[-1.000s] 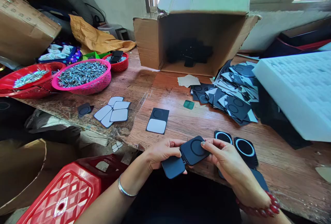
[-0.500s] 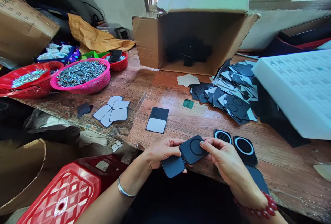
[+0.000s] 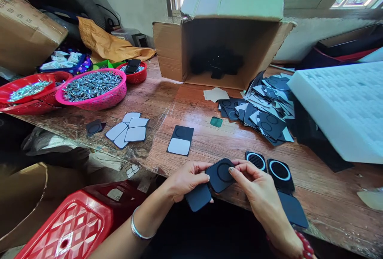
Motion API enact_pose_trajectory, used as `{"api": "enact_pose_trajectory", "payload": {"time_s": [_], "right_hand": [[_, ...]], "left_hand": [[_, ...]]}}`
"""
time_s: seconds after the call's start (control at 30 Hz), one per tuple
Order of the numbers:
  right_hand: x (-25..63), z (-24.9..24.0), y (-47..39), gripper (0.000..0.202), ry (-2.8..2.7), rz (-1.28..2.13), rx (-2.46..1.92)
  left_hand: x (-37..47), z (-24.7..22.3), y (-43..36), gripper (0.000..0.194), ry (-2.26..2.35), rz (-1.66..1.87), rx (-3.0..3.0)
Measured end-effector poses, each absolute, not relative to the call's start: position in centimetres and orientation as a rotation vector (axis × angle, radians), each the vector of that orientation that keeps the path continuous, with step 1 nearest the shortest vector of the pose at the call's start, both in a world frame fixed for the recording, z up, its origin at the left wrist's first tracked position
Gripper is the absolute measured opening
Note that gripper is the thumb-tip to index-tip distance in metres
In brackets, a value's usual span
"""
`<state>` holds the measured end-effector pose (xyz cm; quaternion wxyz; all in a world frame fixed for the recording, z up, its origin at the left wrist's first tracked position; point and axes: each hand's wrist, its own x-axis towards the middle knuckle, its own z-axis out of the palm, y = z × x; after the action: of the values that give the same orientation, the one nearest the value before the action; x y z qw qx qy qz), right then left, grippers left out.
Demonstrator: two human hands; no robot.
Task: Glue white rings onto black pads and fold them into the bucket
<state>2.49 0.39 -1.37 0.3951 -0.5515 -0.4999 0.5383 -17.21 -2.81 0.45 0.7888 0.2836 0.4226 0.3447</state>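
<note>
A dark folding charger pad, two rounded square panels joined at a hinge, is held between both hands at the table's near edge. My left hand is closed round it near the hinge, thumb on top. My right hand pinches the outer edge of the ringed panel, thumb on its face. Right of my hands lie more dark square panels with white rings and a plain dark panel. Ahead lies a black backing card with a white rounded sticker-shaped area.
White cards lie left. A pile of black and white sheets sits beside a white foam tray. Behind stands an open cardboard box. A pink basket holds metal parts; a red stool stands below.
The hands keep hold of the charger pad, its ringed panel shifted slightly left and down. My right thumb has slid a little along that panel. The whole view has shifted slightly.
</note>
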Motion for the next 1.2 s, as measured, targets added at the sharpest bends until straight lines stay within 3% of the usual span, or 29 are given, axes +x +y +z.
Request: {"api": "enact_pose_trajectory", "payload": {"time_s": [0.37, 0.93, 1.2], "right_hand": [[2.7, -1.1, -0.4, 0.034, -1.398, 1.201, -1.417], [2.5, -1.6, -0.7, 0.032, -1.473, 0.975, -1.392], [3.5, -1.4, -0.6, 0.032, -1.887, 0.714, -1.351]], "left_hand": [[-16.8, 1.1, -3.2, 0.049, 1.001, 0.715, 0.762], [-16.6, 0.9, -3.4, 0.050, 1.005, 0.694, 0.829], [-16.5, 1.1, -3.5, 0.051, 1.005, 0.667, 0.934]]}}
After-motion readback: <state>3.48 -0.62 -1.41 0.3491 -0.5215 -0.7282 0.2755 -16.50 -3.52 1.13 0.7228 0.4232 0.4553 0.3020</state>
